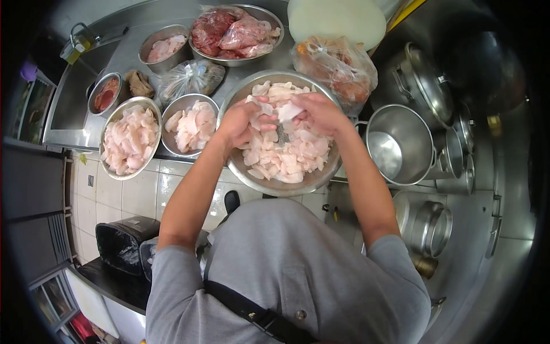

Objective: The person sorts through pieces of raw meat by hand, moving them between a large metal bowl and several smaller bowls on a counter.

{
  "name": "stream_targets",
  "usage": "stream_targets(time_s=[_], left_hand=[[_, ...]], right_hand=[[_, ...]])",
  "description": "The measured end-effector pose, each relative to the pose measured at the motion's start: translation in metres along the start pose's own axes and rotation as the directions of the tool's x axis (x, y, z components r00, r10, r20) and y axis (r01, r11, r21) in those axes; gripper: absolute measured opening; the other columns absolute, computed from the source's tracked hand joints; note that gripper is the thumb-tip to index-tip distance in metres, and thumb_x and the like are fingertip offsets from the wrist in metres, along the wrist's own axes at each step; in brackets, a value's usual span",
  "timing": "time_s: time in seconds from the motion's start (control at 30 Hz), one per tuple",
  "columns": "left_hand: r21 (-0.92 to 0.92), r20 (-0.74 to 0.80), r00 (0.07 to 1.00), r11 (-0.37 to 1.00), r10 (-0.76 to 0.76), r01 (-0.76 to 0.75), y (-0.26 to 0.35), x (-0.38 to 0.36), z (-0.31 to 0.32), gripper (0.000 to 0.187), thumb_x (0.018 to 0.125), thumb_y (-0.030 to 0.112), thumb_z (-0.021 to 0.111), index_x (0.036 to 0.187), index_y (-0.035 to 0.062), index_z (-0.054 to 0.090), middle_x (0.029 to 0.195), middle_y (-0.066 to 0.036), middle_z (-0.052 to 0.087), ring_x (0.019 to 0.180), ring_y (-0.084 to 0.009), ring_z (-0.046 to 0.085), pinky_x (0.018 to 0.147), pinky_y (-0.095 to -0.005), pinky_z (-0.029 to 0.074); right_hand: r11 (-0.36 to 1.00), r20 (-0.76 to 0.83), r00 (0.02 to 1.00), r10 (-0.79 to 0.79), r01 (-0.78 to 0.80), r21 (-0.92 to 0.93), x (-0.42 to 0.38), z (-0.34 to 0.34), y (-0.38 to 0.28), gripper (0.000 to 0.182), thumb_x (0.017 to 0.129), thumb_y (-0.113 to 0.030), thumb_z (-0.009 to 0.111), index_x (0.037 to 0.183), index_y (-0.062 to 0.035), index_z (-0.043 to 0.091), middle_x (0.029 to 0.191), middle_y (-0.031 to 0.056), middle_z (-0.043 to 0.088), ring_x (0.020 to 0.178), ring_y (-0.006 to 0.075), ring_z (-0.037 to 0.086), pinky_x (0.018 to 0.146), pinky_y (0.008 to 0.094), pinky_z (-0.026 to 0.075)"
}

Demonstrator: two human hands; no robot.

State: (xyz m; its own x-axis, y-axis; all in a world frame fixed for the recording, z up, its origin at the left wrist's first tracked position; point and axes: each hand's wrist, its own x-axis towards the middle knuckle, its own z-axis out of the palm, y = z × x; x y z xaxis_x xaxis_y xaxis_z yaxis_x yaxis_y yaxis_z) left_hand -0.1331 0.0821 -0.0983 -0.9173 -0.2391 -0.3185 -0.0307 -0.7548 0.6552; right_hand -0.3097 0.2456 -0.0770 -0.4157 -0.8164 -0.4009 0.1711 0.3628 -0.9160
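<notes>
Both hands are over a large steel bowl [309, 186] of pale pinkish raw meat slices [286, 157], spread in a ring around a bare patch of its bottom. My left hand [243, 121] is closed around a pale slice [260, 112], fingers curled toward the middle of the bowl. Opposite it, my right hand [322, 112] pinches another whitish slice [288, 111] between thumb and fingers. Left of the big bowl stand a smaller bowl [191, 123] and an oval one [130, 137], both filled with similar slices.
Behind are a bowl of bagged red meat [235, 34], a pot with pale meat [166, 49], a tied plastic bag [192, 79] and a bag of orange-brown food [338, 69]. An open steel pot [399, 143] stands close on the right. A round white board [338, 20] lies behind.
</notes>
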Motion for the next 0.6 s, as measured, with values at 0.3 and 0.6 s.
stream_targets(time_s=[0.3,0.6], left_hand=[[-0.112,-0.136,0.988,0.992,-0.072,0.057,-0.023,-0.005,-0.001,0.017,0.096,0.018,0.056,0.108,0.0057,0.054,0.09,-0.009,0.062,0.075,-0.0199,0.063,0.06,-0.0319,0.056],[-0.113,-0.18,0.98,0.991,-0.087,0.068,-0.026,-0.005,0.0,0.016,0.095,0.013,0.058,0.107,0.0043,0.055,0.095,-0.009,0.06,0.076,-0.0206,0.063,0.058,-0.0325,0.056]], right_hand=[[-0.016,0.035,0.778,-0.627,0.033,-0.999,0.04,0.016,0.037,0.028,0.081,-0.025,0.067,0.098,-0.0031,0.063,0.082,0.018,0.067,0.076,0.0353,0.066,0.073,0.0476,0.05],[0.16,-0.01,0.864,-0.504,0.082,-0.984,0.035,0.013,0.023,0.024,0.084,-0.026,0.063,0.093,-0.0046,0.067,0.088,0.0195,0.069,0.079,0.0369,0.067,0.077,0.0468,0.051]])
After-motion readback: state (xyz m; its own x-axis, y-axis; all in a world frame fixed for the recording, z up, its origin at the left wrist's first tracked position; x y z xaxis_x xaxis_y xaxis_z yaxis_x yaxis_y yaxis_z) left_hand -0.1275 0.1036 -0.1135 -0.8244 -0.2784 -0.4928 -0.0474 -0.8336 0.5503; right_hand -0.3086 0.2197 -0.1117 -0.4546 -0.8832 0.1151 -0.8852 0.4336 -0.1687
